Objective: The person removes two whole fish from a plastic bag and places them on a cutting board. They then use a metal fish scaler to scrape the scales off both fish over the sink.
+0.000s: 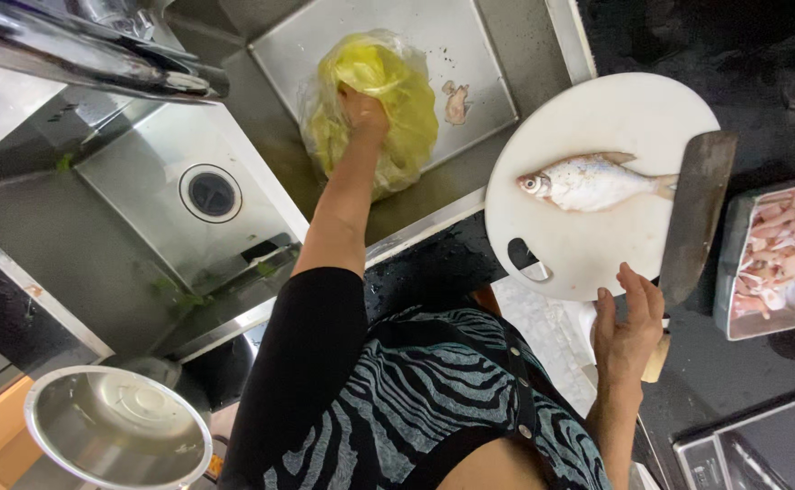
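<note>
My left hand (364, 111) reaches far into the steel sink and grips a crumpled yellow plastic bag (388, 82) lying there. My right hand (629, 328) rests on the wooden handle of a cleaver (697, 213), fingers stretched loosely over it. The dark blade lies across the right edge of a round white cutting board (588, 263). A whole silver fish (588, 181) lies on the board, head to the left, its tail touching the blade.
A metal tray of pale pink meat pieces (774, 254) stands right of the board. A small pink scrap (456, 102) lies in the sink beside the bag. A second basin with a round drain (211, 193) is left, a faucet (98, 63) above it, a steel bowl (116, 431) lower left.
</note>
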